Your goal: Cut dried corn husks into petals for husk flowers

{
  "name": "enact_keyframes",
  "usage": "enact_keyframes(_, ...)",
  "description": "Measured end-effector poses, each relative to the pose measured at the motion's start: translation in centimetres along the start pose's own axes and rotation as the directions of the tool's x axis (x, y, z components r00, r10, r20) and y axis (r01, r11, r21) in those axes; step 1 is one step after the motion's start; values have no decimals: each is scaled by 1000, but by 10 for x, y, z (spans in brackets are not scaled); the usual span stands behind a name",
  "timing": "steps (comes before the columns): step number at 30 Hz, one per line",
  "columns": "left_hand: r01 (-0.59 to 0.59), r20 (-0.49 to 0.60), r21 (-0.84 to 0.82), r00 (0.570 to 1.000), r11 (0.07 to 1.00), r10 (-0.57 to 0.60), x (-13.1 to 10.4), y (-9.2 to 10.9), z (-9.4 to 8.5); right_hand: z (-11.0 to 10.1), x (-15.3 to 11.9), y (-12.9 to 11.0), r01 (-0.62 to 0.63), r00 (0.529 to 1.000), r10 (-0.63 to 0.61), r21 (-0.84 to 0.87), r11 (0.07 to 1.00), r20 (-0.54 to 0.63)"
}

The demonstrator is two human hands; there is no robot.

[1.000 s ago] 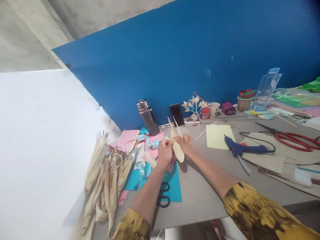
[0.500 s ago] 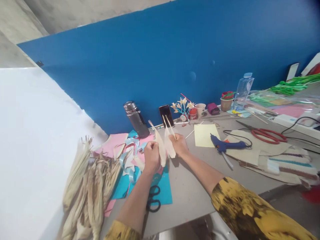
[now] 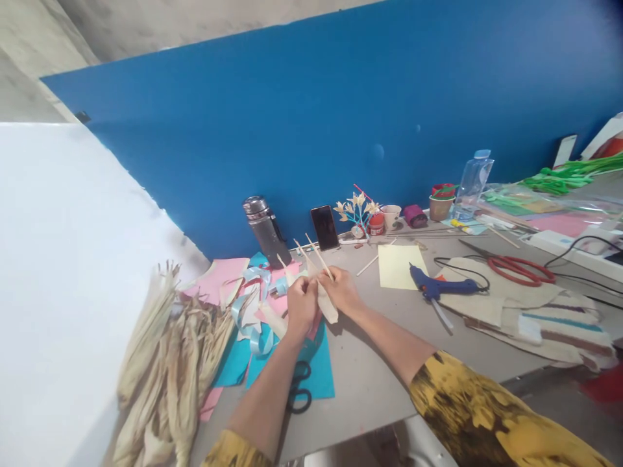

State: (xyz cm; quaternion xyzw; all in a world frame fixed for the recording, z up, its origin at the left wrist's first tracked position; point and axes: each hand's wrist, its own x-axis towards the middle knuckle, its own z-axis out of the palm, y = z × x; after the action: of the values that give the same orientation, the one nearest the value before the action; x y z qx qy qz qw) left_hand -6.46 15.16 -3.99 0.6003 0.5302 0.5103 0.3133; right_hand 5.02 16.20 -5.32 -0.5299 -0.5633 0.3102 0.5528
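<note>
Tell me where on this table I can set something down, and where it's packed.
Use the grey table between the blue paper and the right forearm; another bare patch lies between the glue gun and the right sleeve. Avoid the left, heaped with dried husks and pink paper, and the back edge, lined with the flask, phone and white cup.

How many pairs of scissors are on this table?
2: black-handled scissors, blades out of sight, partly over the blue paper; and red-handled scissors to the right, past the blue glue gun. More may be hidden under papers.
</note>
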Motion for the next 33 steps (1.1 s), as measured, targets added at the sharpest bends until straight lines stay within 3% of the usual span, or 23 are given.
enact_keyframes(8,-81,-62,138,994,987,90,-2,6,0,4,-1,3,9,999,-12,-84,996,-32)
enact_keyframes(16,-40,-64,176,997,984,52,0,5,1,-2,6,5,-21,1000,21,-18,1000,10)
enact_keyframes(26,-97,-127,185,984,978,122,0,6,-4,-4,7,5,-34,999,36,71,997,-36)
enact_keyframes(31,-129,-132,153,980,980,149,6,-2,-13,-3,0,3,-119,975,73,216,969,208)
enact_keyframes(33,-133,-137,158,978,978,155,8,-3,-14,-2,-1,2,-139,970,89,214,967,227)
